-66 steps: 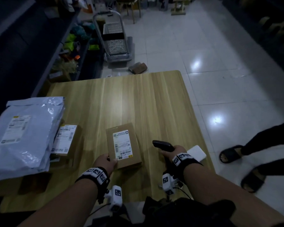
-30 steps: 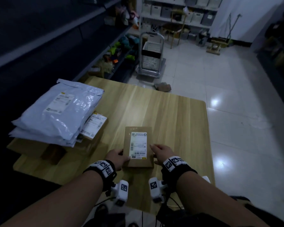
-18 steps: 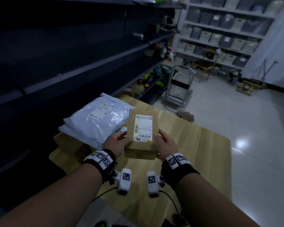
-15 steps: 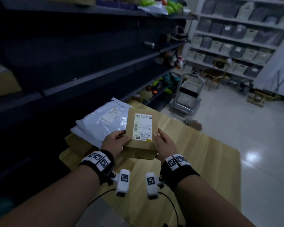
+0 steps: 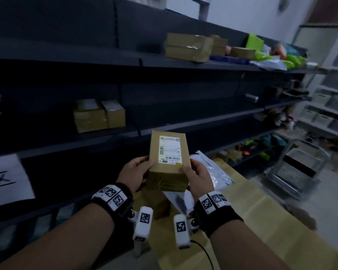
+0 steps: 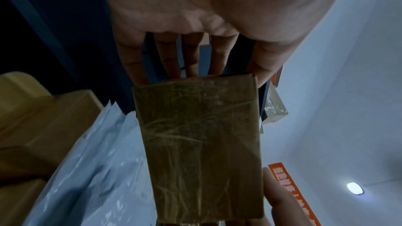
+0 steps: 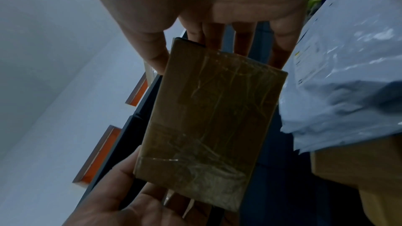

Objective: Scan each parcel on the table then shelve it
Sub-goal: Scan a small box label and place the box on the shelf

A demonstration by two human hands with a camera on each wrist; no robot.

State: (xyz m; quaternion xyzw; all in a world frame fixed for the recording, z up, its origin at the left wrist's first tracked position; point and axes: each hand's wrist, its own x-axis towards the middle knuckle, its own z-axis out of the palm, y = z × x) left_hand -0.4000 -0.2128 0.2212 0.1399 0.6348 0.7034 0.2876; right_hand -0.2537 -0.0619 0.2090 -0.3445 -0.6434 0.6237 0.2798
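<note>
My left hand (image 5: 134, 173) grasps the left side of the brown box (image 5: 167, 161), thumb on top and fingers underneath, and my right hand (image 5: 198, 177) grasps its right side the same way, so the box is up in the air between them with its white label (image 5: 169, 150) facing me. Below the box lie the gray bags (image 5: 213, 172) on the wooden table (image 5: 261, 221), and behind the box stands the dark shelf (image 5: 183, 124). Left of the box, two more brown boxes (image 5: 99, 115) sit on that shelf, and higher up sit bigger boxes (image 5: 189, 46).
</note>
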